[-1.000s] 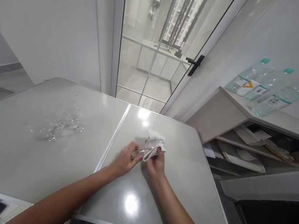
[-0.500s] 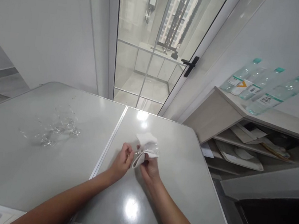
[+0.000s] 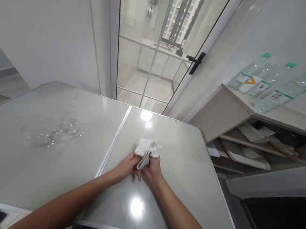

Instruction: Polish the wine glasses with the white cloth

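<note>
Over the right half of a pale grey table (image 3: 178, 178), my two hands meet around a small clear wine glass (image 3: 156, 146) and a white cloth (image 3: 143, 151). My left hand (image 3: 128, 165) is closed on the lower part of the glass, which its fingers mostly hide. My right hand (image 3: 153, 168) is closed on the cloth, pressing it against the glass. The bowl of the glass pokes out beyond the cloth, tipped away from me.
Several clear glasses (image 3: 55, 130) lie or stand together on the left half of the table. A seam (image 3: 116, 139) divides the tabletop. A shelf unit (image 3: 253, 142) with papers stands to the right, with three water bottles (image 3: 275, 85) on top. A glass door (image 3: 156, 43) is behind.
My hands have drawn closer together, the left now touching the right. The cloth has slid down lower on the glass, leaving the bowl sticking out past it.
</note>
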`<act>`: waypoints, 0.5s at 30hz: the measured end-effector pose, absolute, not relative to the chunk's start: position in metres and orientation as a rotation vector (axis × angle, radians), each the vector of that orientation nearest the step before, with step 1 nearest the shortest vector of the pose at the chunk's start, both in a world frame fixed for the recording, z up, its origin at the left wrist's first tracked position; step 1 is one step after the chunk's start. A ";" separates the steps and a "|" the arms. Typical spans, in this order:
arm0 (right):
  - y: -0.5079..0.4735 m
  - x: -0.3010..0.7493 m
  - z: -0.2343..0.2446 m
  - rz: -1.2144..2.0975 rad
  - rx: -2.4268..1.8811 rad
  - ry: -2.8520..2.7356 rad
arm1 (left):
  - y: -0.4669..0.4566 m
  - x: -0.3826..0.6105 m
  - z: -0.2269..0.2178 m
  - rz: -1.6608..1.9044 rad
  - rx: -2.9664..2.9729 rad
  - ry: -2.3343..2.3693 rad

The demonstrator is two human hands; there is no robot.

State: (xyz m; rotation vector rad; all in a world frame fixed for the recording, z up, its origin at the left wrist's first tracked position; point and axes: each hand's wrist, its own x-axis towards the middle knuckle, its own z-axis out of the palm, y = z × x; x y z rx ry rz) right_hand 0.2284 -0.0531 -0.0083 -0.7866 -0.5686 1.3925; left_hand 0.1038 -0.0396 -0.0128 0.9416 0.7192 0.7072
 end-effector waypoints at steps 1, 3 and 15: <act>-0.054 0.225 -0.007 1.377 -0.804 -0.555 | -0.041 0.105 -0.015 0.766 1.030 0.754; -0.055 0.218 -0.007 1.341 -0.836 -0.532 | -0.043 0.107 -0.019 0.866 1.214 0.808; -0.049 0.271 -0.016 1.451 -0.711 -0.594 | -0.024 0.089 0.001 0.331 0.544 0.523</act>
